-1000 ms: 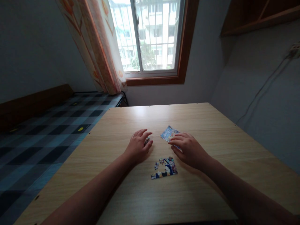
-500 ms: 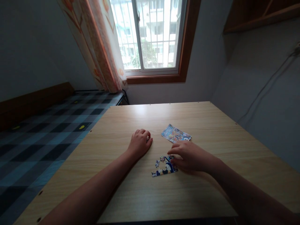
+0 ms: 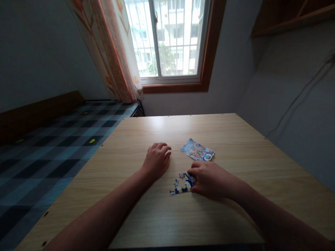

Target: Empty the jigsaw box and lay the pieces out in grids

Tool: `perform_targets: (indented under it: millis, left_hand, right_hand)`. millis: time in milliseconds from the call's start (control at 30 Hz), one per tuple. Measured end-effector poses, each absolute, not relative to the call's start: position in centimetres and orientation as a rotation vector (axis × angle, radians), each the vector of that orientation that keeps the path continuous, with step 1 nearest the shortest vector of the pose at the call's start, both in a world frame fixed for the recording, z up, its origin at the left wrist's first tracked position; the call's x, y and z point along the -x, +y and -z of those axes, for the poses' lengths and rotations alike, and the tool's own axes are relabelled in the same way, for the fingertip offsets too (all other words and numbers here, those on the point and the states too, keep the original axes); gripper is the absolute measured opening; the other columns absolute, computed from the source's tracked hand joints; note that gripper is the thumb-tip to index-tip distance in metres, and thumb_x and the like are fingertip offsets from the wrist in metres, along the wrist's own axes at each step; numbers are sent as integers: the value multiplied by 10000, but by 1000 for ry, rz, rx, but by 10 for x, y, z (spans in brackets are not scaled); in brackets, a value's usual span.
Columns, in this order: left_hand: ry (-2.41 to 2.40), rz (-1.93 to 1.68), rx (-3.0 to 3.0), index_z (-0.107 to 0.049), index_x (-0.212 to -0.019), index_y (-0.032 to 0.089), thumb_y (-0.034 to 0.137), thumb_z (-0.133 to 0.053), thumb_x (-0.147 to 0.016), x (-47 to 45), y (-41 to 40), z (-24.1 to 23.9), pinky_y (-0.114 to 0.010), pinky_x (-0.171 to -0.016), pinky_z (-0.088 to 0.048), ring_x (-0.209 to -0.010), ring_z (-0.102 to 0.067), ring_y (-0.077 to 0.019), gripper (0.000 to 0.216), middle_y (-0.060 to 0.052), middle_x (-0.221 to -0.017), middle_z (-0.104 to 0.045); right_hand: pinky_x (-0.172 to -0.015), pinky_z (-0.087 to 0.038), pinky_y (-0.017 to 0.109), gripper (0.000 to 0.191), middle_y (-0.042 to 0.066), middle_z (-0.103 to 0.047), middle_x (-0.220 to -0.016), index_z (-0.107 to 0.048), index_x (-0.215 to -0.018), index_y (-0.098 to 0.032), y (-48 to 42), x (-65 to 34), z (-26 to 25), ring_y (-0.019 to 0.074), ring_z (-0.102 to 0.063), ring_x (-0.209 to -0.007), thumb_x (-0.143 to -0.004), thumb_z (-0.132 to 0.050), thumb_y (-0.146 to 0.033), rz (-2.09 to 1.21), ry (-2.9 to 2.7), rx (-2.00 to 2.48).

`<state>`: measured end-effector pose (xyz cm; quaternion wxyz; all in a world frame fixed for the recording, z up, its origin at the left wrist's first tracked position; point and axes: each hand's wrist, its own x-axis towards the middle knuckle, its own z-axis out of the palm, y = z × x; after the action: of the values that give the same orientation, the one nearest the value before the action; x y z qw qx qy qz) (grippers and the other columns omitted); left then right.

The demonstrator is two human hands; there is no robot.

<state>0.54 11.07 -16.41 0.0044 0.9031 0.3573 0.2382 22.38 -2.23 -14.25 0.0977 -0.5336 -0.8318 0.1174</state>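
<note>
A partly joined jigsaw puzzle (image 3: 184,190) lies on the table, dark blue and white with a gap in its middle. My right hand (image 3: 209,177) covers its right side, thumb at the lower edge and fingers at the upper edge, gripping it. Near the puzzle's left side sits a small jigsaw piece (image 3: 176,182). My left hand (image 3: 157,158) rests on the table to the upper left, thumb and fingers apart. Nothing shows between them, and what lies under the palm is hidden. Beyond my right hand is a colourful printed picture sheet (image 3: 197,150).
The wooden table (image 3: 146,216) reaches toward a barred window (image 3: 178,42) with a curtain (image 3: 110,52). A bed with a checked cover (image 3: 65,150) stands along the left. A cable (image 3: 295,101) hangs on the right wall, below a shelf (image 3: 293,28).
My right hand has closed from a looser pose onto the puzzle's right side. The left hand's fingers have spread; the whitish bit seen beneath them is out of sight.
</note>
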Motion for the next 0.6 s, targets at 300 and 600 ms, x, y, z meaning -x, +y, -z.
perform_targets:
  millis: [300,600]
  left_hand:
    - [602,-268,-2891,-703,-1008,219,313,-645,-896,-19,58,146,-390,-855,-497,-942,-586,-242,157,-67,-999,-674]
    - [657,-340,-2798,-701,-959,214,297,-631,-906,-20,62,156,-366,-842,-497,-963,-594,-240,122,-66,-982,-680]
  right_hand:
    - [-842,-448,330,283,72,-629,-1016,-659,-928,-174,-21,-224,147,233,-578,-984,-719,-797,-306,-555,-2271,1649]
    - [-770,-429,291,356,44,-638,-1042,-602,-1007,-197,-22,-224,149,204,-563,-939,-687,-757,-197,-709,-2131,1595]
